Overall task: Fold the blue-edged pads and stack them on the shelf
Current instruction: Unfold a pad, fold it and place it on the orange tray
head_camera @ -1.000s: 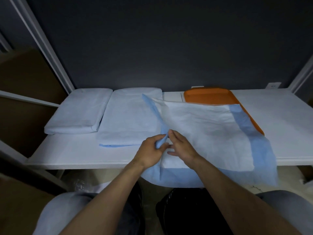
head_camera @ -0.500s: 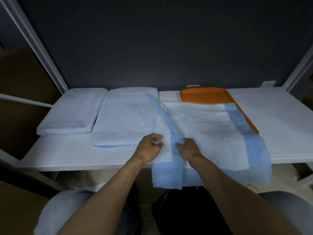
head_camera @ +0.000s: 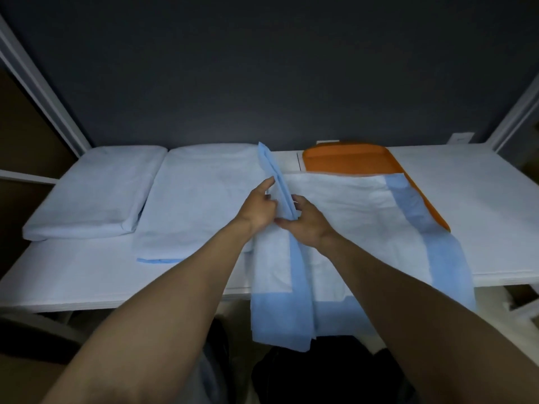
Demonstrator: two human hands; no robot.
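Blue-edged pad (head_camera: 347, 228) spread on the white shelf (head_camera: 478, 205), far end lapping over an orange tray (head_camera: 350, 158), near end hanging off the front edge. Left side doubled over toward the middle, its blue border (head_camera: 281, 188) standing up as a ridge between the hands. Left hand (head_camera: 258, 209) on the left of that ridge, fingers loosely extended against the flap; right hand (head_camera: 309, 224) on the right, thumb and fingers seemingly pinching the border, though the contact itself cannot be made out for certain. Likely trouble: overhanging end dragging the sheet off the shelf if the hold slackens; flap flopping back open; crease running crooked because the tray lifts the far end unevenly. Further left, a flat folded pad (head_camera: 198, 205) just beside, touching the flap, then a thicker folded stack (head_camera: 93, 193).
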